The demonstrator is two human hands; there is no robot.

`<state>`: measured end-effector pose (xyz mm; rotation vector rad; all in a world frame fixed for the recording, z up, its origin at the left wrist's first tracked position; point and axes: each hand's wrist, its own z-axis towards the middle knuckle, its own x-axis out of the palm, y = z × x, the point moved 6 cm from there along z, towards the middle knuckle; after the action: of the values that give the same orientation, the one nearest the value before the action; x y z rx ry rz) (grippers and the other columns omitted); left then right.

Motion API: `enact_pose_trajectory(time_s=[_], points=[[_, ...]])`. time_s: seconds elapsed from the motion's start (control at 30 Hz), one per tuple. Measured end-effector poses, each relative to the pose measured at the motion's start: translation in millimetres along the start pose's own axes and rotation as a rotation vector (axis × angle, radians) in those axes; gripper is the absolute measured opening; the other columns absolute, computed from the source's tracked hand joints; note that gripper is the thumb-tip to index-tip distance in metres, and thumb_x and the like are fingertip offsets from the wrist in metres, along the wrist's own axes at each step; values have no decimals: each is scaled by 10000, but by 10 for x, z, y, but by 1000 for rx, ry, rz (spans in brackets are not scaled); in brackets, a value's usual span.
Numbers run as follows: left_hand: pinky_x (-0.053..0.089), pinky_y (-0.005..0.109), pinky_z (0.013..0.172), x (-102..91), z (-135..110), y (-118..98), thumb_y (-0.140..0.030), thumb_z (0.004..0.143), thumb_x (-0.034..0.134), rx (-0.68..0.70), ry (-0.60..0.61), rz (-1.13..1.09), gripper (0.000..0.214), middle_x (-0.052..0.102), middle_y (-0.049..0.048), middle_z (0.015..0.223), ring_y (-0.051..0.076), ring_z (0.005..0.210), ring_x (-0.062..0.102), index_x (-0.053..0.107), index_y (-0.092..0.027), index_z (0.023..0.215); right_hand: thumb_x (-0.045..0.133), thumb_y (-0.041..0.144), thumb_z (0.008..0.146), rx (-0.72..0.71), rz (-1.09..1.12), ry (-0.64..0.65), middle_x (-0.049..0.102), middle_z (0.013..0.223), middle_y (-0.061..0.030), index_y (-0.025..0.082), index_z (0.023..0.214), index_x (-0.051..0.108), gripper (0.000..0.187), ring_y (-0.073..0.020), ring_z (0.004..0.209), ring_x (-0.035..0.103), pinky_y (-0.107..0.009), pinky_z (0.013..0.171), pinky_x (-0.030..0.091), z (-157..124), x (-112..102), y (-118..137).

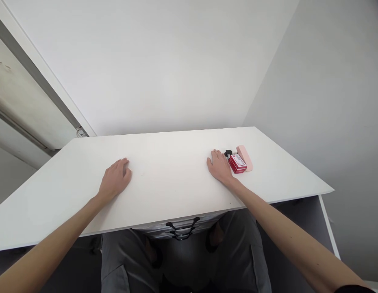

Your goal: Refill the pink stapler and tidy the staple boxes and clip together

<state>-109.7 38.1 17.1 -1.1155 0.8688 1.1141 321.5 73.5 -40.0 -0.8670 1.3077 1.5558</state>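
My left hand [115, 178] rests on the left part of the white tabletop [170, 175], its fingers loosely bent and nothing in them. On the right, my right hand [220, 166] lies palm down with its fingers stretched out. Just beside its outer edge sit red and white small boxes [237, 163], seemingly stacked. A pale pink stapler-like object [245, 158] lies against their far right side. Small black items [228, 153] show behind the fingertips and the boxes, partly hidden, so I cannot tell their kind.
White drawers with black handles [183, 224] stand below the table's front edge, between my legs. A white wall [177, 69] rises behind the table and a grey wall [335, 106] stands at the right. Dark open spaces lie under both ends of the tabletop.
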Motion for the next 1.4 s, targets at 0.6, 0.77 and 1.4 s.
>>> enact_pose_trajectory(time_s=[0.6, 0.77, 1.4], points=[[351, 533, 1245, 33, 15, -12, -359, 959, 365, 5, 1, 14, 552, 544, 139, 1567, 340, 1473, 477, 546, -125, 1425, 252, 358, 1063, 54, -49, 35, 309, 1718, -165, 29, 1583, 391, 630, -336, 1613, 188, -537, 1300, 84, -154, -35, 110], [355, 529, 1243, 27, 16, -26, -351, 960, 365, -1, 6, 12, 543, 536, 133, 1576, 335, 1473, 479, 550, -132, 1421, 253, 360, 1062, 65, -56, 33, 308, 1717, -171, 37, 1579, 404, 628, -364, 1609, 190, -581, 1293, 84, -179, -51, 138], [327, 518, 1245, 21, -27, -9, -345, 969, 367, -5, 4, 2, 533, 526, 131, 1586, 324, 1495, 444, 544, -137, 1427, 275, 521, 1073, -285, -9, 212, 187, 1762, -128, 76, 1652, 308, 731, -255, 1645, 113, -439, 1339, 81, -227, 8, 349]])
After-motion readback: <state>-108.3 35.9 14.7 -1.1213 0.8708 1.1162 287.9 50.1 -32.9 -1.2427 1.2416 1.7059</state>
